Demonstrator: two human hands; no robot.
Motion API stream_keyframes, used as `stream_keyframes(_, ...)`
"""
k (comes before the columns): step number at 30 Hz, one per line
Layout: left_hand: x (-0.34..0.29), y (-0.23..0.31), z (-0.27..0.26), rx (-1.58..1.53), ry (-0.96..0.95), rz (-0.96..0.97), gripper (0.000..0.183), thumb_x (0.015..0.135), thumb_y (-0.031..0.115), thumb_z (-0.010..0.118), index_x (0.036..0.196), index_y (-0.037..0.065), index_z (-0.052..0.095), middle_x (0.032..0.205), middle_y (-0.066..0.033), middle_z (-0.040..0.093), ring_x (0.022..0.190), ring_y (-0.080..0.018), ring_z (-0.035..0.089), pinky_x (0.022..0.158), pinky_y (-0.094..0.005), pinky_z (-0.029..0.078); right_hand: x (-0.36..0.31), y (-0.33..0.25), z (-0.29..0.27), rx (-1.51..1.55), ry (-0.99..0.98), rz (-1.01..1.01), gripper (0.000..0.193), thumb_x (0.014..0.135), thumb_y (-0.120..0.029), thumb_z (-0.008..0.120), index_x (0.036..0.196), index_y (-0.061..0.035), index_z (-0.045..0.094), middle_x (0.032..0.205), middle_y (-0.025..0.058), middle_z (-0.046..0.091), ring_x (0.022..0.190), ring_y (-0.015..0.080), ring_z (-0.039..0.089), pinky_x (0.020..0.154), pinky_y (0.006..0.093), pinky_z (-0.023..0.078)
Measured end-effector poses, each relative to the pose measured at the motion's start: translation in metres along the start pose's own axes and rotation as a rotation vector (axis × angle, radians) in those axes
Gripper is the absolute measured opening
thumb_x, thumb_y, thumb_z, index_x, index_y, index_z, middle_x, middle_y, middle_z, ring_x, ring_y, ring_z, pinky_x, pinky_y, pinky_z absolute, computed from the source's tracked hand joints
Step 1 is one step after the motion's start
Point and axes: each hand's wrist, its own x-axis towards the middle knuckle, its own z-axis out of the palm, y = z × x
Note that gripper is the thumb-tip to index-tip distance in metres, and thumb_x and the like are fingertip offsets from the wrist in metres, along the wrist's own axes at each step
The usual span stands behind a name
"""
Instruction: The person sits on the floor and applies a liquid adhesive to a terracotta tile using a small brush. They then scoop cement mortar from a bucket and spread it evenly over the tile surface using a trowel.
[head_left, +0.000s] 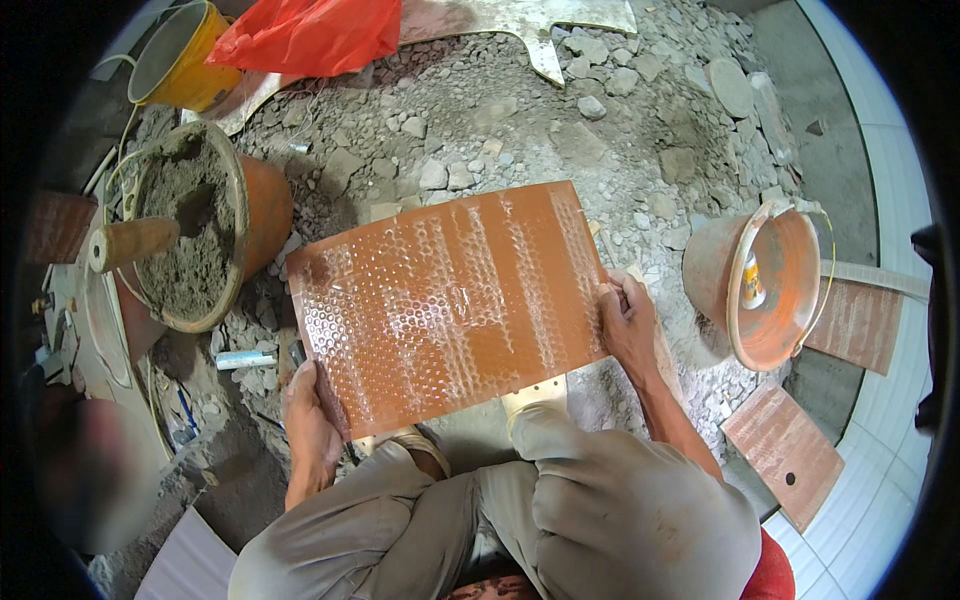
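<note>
The left hand [312, 420] grips the near left edge of a rust-red tile [450, 300], and the right hand [628, 325] clasps its right edge; the tile is held between them, tilted above the rubble floor [620, 150]. Beyond the left hand stands a mortar-filled bucket [255, 215] with what seems a trowel handle [135, 243]. Right of the right hand lies a tipped orange bucket [775, 300].

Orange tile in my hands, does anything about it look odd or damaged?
No damage shows. The orange tile sits tilted between the left hand and right hand, its upturned face covered in whitish dotted rows. The floor is loose rubble.
</note>
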Motion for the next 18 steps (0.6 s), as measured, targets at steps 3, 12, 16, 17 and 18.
stream_keyframes(3, -0.02, 0.023, 0.01, 0.082, -0.059, -0.001, 0.034, 0.107, 0.013, 0.044, 0.133, -0.005, 0.056, 0.125, -0.0125, 0.067, 0.11, -0.0186, 0.066, 0.099, -0.0345, 0.052, -0.005, 0.008, -0.004, 0.063, 0.012, -0.024, 0.029, 0.099, -0.016, 0.062, 0.122, -0.0006, 0.069, 0.095, 0.0084, 0.061, 0.081, 0.0142, 0.058, 0.077, 0.0306, 0.05)
stream_keyframes(12, -0.064, 0.096, 0.043, 0.624, -0.235, 0.111, 0.035, 0.101, 0.023, 0.06, 0.122, -0.005, 0.065, 0.109, -0.0042, 0.071, 0.096, -0.0088, 0.061, 0.087, -0.0249, 0.047, -0.003, 0.023, -0.017, 0.196, 0.031, -0.022, 0.027, 0.097, -0.014, 0.061, 0.114, 0.0053, 0.07, 0.101, 0.0114, 0.071, 0.09, 0.0165, 0.064, 0.083, 0.0303, 0.05)
stream_keyframes(16, -0.083, 0.128, 0.061, 0.71, -0.177, 0.282, 0.034, 0.098, 0.029, 0.064, 0.11, -0.003, 0.067, 0.097, 0.0004, 0.068, 0.086, -0.0058, 0.056, 0.078, -0.0218, 0.042, -0.005, 0.012, -0.01, 0.181, -0.018, 0.042, 0.028, 0.097, -0.015, 0.059, 0.113, 0.0045, 0.07, 0.101, 0.0124, 0.072, 0.092, 0.0183, 0.066, 0.087, 0.0316, 0.05)
stream_keyframes(17, -0.087, 0.138, 0.065, 0.745, -0.163, 0.322, 0.031, 0.096, 0.029, 0.065, 0.103, -0.001, 0.067, 0.092, 0.0019, 0.065, 0.083, -0.005, 0.053, 0.075, -0.0215, 0.04, -0.007, 0.008, -0.007, 0.19, -0.046, 0.046, 0.028, 0.097, -0.015, 0.059, 0.113, 0.0043, 0.07, 0.101, 0.0128, 0.073, 0.093, 0.0188, 0.066, 0.087, 0.0319, 0.05)
stream_keyframes(18, -0.091, 0.148, 0.07, 0.763, -0.159, 0.36, 0.028, 0.096, 0.028, 0.064, 0.101, 0.001, 0.065, 0.088, 0.0028, 0.062, 0.079, -0.005, 0.051, 0.072, -0.0214, 0.039, -0.008, 0.003, -0.003, 0.215, -0.075, 0.026, 0.028, 0.097, -0.015, 0.058, 0.113, 0.0041, 0.071, 0.101, 0.0131, 0.073, 0.093, 0.0193, 0.067, 0.088, 0.0323, 0.05)
